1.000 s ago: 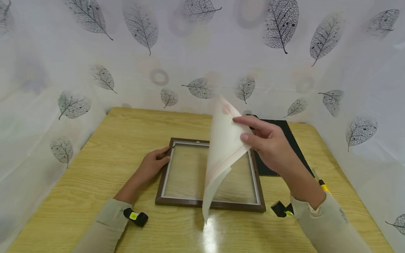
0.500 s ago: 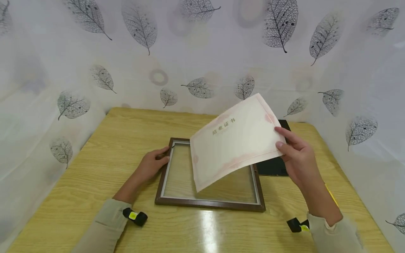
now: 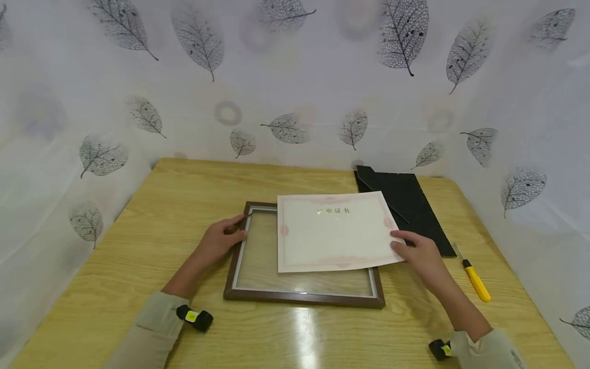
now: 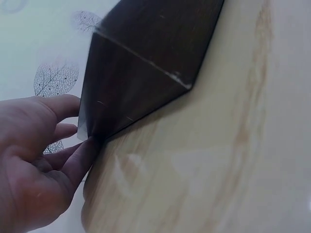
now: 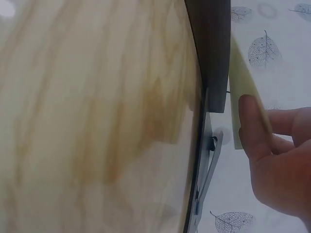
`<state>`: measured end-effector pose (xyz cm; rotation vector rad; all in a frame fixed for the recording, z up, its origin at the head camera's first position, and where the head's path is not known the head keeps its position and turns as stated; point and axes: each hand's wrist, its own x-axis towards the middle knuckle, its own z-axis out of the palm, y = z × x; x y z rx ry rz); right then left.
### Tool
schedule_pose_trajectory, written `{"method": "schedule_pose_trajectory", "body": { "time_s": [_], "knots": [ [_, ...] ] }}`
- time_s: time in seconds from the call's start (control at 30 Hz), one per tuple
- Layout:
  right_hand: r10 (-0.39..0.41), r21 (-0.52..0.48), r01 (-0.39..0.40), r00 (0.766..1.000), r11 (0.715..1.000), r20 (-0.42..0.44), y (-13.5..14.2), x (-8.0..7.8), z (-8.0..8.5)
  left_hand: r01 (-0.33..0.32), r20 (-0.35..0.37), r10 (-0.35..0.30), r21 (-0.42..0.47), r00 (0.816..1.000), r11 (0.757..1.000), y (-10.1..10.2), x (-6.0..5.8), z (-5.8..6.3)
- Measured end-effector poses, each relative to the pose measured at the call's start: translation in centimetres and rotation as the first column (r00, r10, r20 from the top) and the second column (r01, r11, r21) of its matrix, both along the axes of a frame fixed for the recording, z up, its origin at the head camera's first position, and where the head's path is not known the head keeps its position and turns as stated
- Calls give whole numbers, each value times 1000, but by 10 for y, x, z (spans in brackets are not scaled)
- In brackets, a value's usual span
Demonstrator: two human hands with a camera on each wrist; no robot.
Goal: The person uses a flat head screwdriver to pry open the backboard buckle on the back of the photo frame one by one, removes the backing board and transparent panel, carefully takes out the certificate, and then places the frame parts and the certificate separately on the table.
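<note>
A brown picture frame [image 3: 304,296] lies on the table with its glass facing up. My left hand [image 3: 218,241] holds the frame's left side; in the left wrist view its thumb and fingers pinch a corner of the dark frame [image 4: 141,82]. Between thumb and fingers, my right hand [image 3: 424,256] grips the right edge of a pale certificate [image 3: 334,238] with a pink border and a printed title. The certificate is over the frame's upper right part, leaving the glass bare at left and front. In the right wrist view the sheet [image 5: 239,82] slants beside the frame's edge [image 5: 214,48].
Behind the frame at right lies a black backing board [image 3: 410,195] with its stand flap, partly under the certificate. A yellow-handled screwdriver [image 3: 477,282] rests farther right on the wooden table [image 3: 115,266]. Leaf-patterned curtains [image 3: 295,77] enclose the back and sides.
The certificate has swung from hanging curled and edge-on to lying nearly flat, face up, low over the frame. My right hand moved right, then down. The left hand stays on the frame.
</note>
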<state>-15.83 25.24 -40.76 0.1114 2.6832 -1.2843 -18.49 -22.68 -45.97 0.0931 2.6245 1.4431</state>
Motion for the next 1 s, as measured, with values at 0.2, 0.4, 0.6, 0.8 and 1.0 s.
{"method": "schedule_pose_trajectory", "body": {
  "time_s": [0.2,0.4,0.6,0.8,1.0],
  "knots": [
    [2,-44,-2,1000,999,-10,-1,-1,-4,1,11,0,-20,1000,1000,1,1,3],
    [-88,-302,91,996,949,26,-7,-7,-6,13,19,-13,-27,1000,1000,2,2,5],
    [-147,-478,158,987,864,61,-23,-24,-4,37,34,-36,-32,999,999,1,3,7],
    [-136,-528,155,988,835,76,-45,-49,-5,50,31,-49,-37,998,998,0,8,9],
    [-111,-515,145,989,845,97,-65,-76,-11,44,44,-42,-49,998,998,-3,17,10]
  ]
}}
